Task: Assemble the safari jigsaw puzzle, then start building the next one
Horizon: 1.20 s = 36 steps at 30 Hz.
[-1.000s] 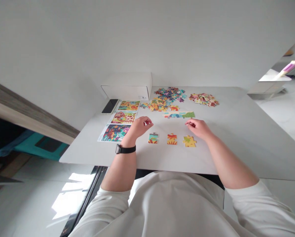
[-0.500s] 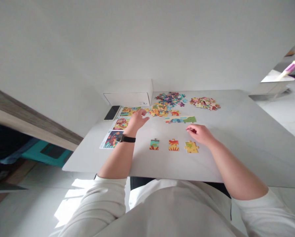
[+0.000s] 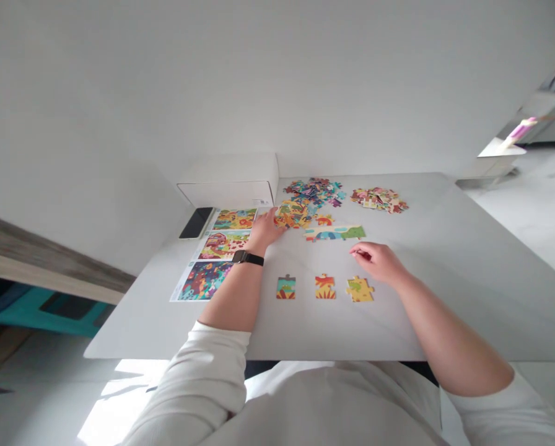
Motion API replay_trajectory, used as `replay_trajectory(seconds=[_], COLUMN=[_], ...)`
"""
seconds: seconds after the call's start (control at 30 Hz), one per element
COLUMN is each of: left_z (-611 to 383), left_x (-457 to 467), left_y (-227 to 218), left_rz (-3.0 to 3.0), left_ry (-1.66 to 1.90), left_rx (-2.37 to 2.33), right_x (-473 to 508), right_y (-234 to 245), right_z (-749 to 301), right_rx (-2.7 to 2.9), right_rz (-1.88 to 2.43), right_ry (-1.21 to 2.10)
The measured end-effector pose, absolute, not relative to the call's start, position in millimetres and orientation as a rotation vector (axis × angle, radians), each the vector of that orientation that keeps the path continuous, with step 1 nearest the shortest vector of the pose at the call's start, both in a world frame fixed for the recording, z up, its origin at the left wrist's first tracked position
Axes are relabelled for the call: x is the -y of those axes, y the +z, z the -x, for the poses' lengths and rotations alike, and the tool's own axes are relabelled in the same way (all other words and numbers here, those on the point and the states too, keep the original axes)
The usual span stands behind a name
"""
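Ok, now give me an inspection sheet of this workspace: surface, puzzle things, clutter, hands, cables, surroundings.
Surface: smooth pale grey table.
Job's things: teal-topped jigsaw piece, red-and-yellow jigsaw piece and yellow jigsaw piece with a green patch, apart in a row; blue-and-green puzzle strip beyond; yellow-orange piece pile, dark multicoloured piece pile, pink-and-cream piece pile; white sheet with three coloured pictures.
Clutter: black-screened rectangular phone; white rectangular box.
Hands: left hand at the yellow-orange piece pile; right hand curled near the strip, grip unclear.
Cables: nothing seen.
Surroundings: plain pale wall; sunlit pale floor.
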<state>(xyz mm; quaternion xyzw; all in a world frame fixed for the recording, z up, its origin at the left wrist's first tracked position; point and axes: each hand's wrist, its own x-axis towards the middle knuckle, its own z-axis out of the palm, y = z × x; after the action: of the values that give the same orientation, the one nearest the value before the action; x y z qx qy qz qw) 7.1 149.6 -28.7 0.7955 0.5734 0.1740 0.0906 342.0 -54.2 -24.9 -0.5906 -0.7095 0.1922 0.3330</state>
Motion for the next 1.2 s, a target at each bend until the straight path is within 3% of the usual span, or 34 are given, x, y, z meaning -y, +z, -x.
replay_trajectory(seconds=[0.5, 1.2], left_z=[7.9, 1.6], left_x=[-162.7, -157.1], left_y=[-25.8, -29.9], left_rz=[-1.799, -2.083], left_ry=[1.052, 0.814], left_rx=[-1.94, -2.015], right_x=[52.4, 54.0], right_y=[-27.4, -29.1], right_z=[-341.4, -338.5], right_rx=[1.85, 1.841], right_rz=[1.559, 1.562], right_ry=[0.511, 0.556])
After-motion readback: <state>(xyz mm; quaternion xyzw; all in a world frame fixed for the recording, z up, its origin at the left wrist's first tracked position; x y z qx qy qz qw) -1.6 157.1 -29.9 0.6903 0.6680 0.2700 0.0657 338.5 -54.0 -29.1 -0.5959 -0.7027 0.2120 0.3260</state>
